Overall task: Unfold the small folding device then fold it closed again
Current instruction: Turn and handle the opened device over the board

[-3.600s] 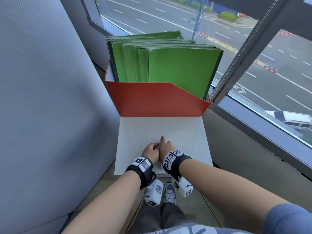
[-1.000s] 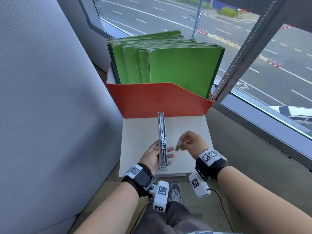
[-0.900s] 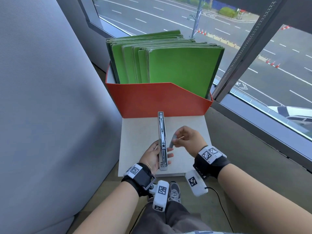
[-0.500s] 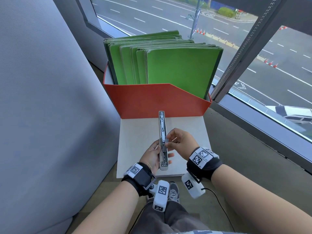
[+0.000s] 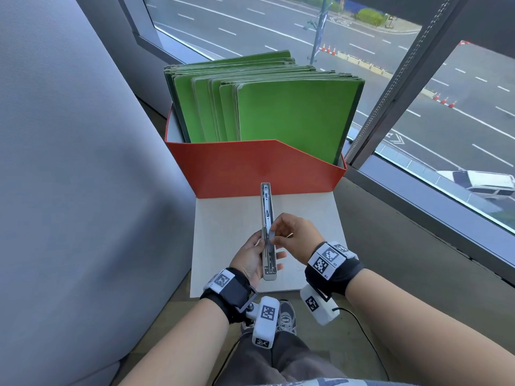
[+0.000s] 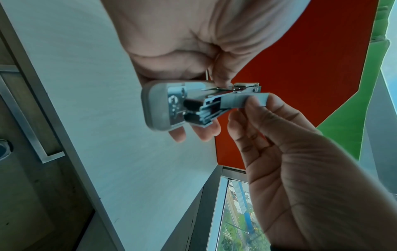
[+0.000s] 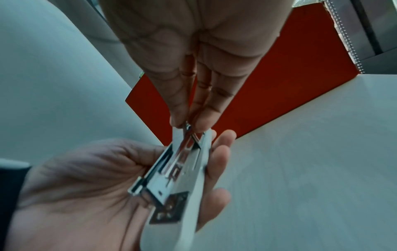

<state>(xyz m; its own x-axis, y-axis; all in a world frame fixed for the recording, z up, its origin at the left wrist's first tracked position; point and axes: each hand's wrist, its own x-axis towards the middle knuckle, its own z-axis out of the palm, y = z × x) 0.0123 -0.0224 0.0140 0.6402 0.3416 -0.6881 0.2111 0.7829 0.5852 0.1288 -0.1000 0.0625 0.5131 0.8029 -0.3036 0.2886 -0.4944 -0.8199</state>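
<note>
A silver stapler (image 5: 267,207) is swung open into one long straight bar, held on edge above the white tabletop (image 5: 223,246). My left hand (image 5: 249,259) grips its near half, thumb on one side and fingers on the other. My right hand (image 5: 294,232) pinches a short grey strip (image 6: 242,101) between thumb and forefinger and holds it against the stapler's open metal channel (image 6: 206,103). In the right wrist view the right fingertips (image 7: 201,125) meet at the channel of the stapler (image 7: 178,169), with the left hand (image 7: 75,186) cupped beneath it.
A red file box (image 5: 250,171) packed with green folders (image 5: 289,115) stands at the table's far edge, just beyond the stapler's tip. A grey padded wall (image 5: 69,176) rises on the left. A window frame and sill (image 5: 418,213) run along the right.
My right hand has carried the grey strip leftwards from beside the stapler up against its channel. The left hand keeps the opened stapler in the same place.
</note>
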